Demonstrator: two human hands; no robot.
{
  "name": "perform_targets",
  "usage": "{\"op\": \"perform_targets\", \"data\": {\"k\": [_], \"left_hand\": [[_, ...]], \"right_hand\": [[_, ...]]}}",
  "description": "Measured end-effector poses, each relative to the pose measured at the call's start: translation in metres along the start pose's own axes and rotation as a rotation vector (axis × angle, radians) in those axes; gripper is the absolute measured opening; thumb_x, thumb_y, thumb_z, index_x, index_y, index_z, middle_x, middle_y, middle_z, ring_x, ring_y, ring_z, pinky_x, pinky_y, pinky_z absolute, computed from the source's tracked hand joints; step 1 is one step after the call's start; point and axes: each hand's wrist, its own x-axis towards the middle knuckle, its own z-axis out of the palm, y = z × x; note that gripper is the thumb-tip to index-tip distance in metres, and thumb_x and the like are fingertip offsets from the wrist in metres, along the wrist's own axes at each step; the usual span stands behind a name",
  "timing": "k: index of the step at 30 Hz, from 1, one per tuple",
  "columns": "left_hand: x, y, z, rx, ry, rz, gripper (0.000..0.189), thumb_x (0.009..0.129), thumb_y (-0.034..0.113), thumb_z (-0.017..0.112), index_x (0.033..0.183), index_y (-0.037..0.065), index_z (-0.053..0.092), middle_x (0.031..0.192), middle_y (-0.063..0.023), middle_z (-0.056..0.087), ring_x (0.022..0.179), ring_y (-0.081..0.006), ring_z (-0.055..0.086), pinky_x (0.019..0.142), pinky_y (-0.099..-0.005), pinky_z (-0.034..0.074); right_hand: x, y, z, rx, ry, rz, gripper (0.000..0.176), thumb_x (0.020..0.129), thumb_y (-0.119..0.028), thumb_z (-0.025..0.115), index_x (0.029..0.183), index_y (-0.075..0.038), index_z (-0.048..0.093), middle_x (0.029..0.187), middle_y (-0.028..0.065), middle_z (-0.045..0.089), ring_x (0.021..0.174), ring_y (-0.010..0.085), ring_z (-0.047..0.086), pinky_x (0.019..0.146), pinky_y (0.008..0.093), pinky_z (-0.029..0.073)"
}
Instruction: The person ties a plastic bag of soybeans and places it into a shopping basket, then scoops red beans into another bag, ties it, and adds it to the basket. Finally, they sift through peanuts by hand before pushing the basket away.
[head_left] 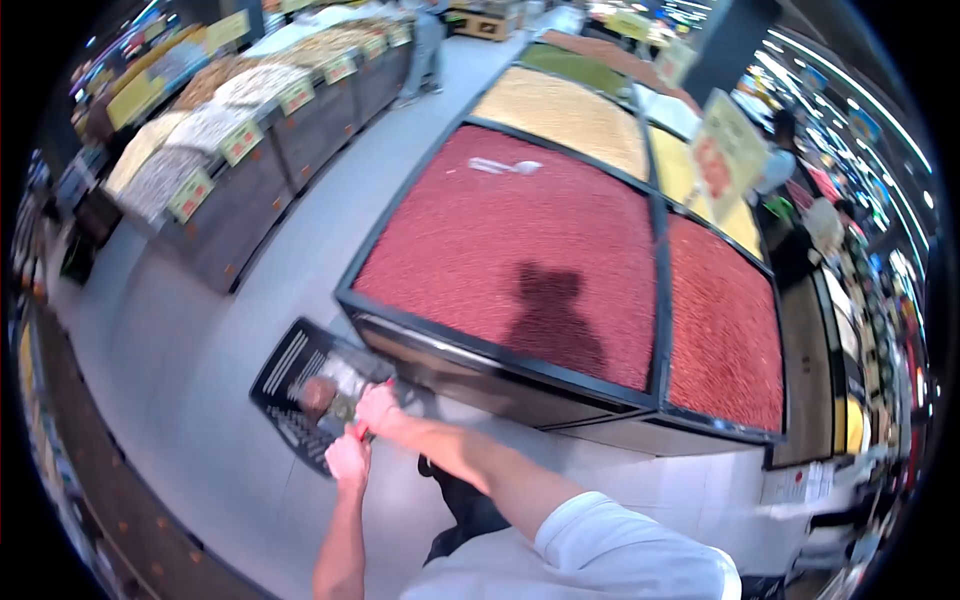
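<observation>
My left hand (348,458) and my right hand (378,406) are both closed around the red handle (357,430) of a black shopping basket (281,400). It stands low over the pale floor, just ahead of my body. Inside lie a round reddish-brown item (318,394) and some whitish, clear-looking packaging (345,375), too blurred to name. My right forearm reaches across from the lower right, beside the corner of a large bin of dark red beans or grains (480,240). A white scoop (524,168) rests on that heap.
Beside the red bin, a second bin holds brighter red grains (725,330), under a price sign (718,155). Pale yellow grains (565,110) fill the bin behind. Across the aisle (310,240) runs another row of bins (240,190), with a person (427,50) standing at its far end.
</observation>
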Motion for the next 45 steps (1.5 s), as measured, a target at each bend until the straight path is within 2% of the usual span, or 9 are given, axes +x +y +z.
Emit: {"op": "perform_targets", "data": {"k": [2, 3, 5, 10, 15, 23, 32, 36, 45], "left_hand": [[0.021, -0.027, -0.001, 0.055, -0.003, -0.012, 0.021, 0.083, 0.028, 0.062, 0.087, 0.008, 0.058, 0.069, -0.0162, 0.068, 0.064, -0.0344, 0.068, 0.061, -0.0465, 0.054], [0.028, -0.039, -0.005, 0.056, 0.004, -0.022, 0.020, 0.083, 0.028, 0.062, 0.086, 0.008, 0.059, 0.069, -0.0158, 0.068, 0.063, -0.0341, 0.068, 0.060, -0.0465, 0.054], [0.053, -0.062, -0.004, 0.044, 0.024, -0.024, 0.019, 0.081, 0.029, 0.063, 0.085, 0.010, 0.059, 0.067, -0.0144, 0.067, 0.060, -0.0332, 0.067, 0.059, -0.0459, 0.054], [0.108, -0.107, -0.028, -0.004, 0.053, 0.033, 0.018, 0.075, 0.025, 0.068, 0.078, 0.010, 0.059, 0.064, -0.0147, 0.064, 0.061, -0.0341, 0.065, 0.058, -0.0466, 0.052], [0.168, -0.160, -0.041, 0.073, 0.209, 0.197, 0.015, 0.074, 0.022, 0.070, 0.073, 0.012, 0.059, 0.058, -0.0105, 0.061, 0.052, -0.0318, 0.062, 0.051, -0.0433, 0.050], [0.287, -0.230, -0.064, 0.079, 0.270, 0.328, 0.025, 0.078, 0.028, 0.071, 0.063, 0.012, 0.059, 0.056, -0.0113, 0.059, 0.051, -0.0327, 0.060, 0.048, -0.0419, 0.046], [0.442, -0.286, -0.095, 0.169, 0.176, 0.528, 0.018, 0.069, 0.026, 0.072, 0.065, 0.014, 0.060, 0.058, -0.0081, 0.061, 0.055, -0.0300, 0.062, 0.052, -0.0418, 0.049], [0.529, -0.295, -0.109, 0.202, 0.200, 0.662, 0.021, 0.069, 0.027, 0.071, 0.061, 0.013, 0.057, 0.057, -0.0064, 0.060, 0.055, -0.0275, 0.062, 0.055, -0.0403, 0.049], [0.698, -0.267, -0.135, 0.054, 0.130, 0.978, 0.023, 0.072, 0.020, 0.070, 0.057, 0.010, 0.056, 0.057, -0.0067, 0.058, 0.054, -0.0253, 0.060, 0.059, -0.0389, 0.050]], "right_hand": [[0.025, -0.008, -0.013, 0.008, -0.003, -0.081, 0.024, 0.082, -0.021, 0.064, 0.103, -0.012, 0.073, 0.111, 0.0064, 0.068, 0.100, 0.0266, 0.066, 0.062, 0.0575, 0.053], [0.035, 0.000, -0.026, 0.026, -0.040, -0.198, 0.031, 0.077, -0.028, 0.067, 0.101, -0.009, 0.070, 0.101, 0.0078, 0.070, 0.095, 0.0236, 0.067, 0.066, 0.0421, 0.056], [0.043, 0.023, -0.071, 0.188, -0.127, -0.382, 0.038, 0.077, -0.029, 0.068, 0.108, -0.007, 0.064, 0.101, 0.0142, 0.069, 0.094, 0.0283, 0.068, 0.073, 0.0437, 0.055], [0.101, 0.082, -0.150, 0.443, 0.533, -0.250, 0.022, 0.080, -0.019, 0.062, 0.095, -0.003, 0.060, 0.097, 0.0198, 0.065, 0.100, 0.0351, 0.062, 0.090, 0.0491, 0.047], [0.205, 0.164, -0.141, 0.090, 0.581, 0.024, 0.032, 0.085, -0.030, 0.058, 0.100, -0.003, 0.068, 0.106, 0.0176, 0.065, 0.119, 0.0350, 0.050, 0.110, 0.0592, 0.023], [0.262, 0.210, -0.162, 0.219, 0.506, 0.179, 0.028, 0.087, -0.029, 0.056, 0.089, -0.005, 0.070, 0.087, 0.0137, 0.069, 0.109, 0.0327, 0.057, 0.106, 0.0584, 0.029], [0.314, 0.280, -0.183, 0.121, 0.589, 0.374, 0.023, 0.085, -0.022, 0.054, 0.089, -0.004, 0.068, 0.097, 0.0148, 0.067, 0.116, 0.0332, 0.052, 0.103, 0.0603, 0.031], [0.330, 0.316, -0.178, 0.079, 0.731, 0.623, 0.021, 0.084, -0.022, 0.055, 0.087, -0.005, 0.067, 0.097, 0.0132, 0.066, 0.120, 0.0321, 0.048, 0.105, 0.0581, 0.030], [0.332, 0.308, -0.202, 0.136, 0.645, 0.632, 0.021, 0.083, -0.022, 0.057, 0.085, -0.003, 0.068, 0.090, 0.0130, 0.068, 0.113, 0.0302, 0.054, 0.108, 0.0564, 0.028]]}}
